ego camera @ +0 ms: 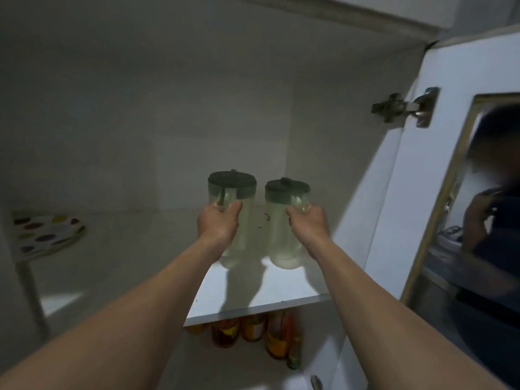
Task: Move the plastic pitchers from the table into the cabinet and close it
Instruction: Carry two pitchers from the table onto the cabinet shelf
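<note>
Two clear plastic pitchers with green lids stand side by side on the white cabinet shelf [270,294]. My left hand [218,220] is wrapped around the handle of the left pitcher [239,235]. My right hand [309,223] grips the handle of the right pitcher [281,237]. Both pitchers are upright, their bases near the shelf's front half. Whether the bases rest fully on the shelf I cannot tell. The cabinet door [439,170] stands open at the right.
A spotted plate [47,235] sits at the shelf's left end. Several bottles [253,330] stand on the lower shelf below. The door's hinge [405,106] sticks out at the right. The door's glass panel [489,209] reflects a person.
</note>
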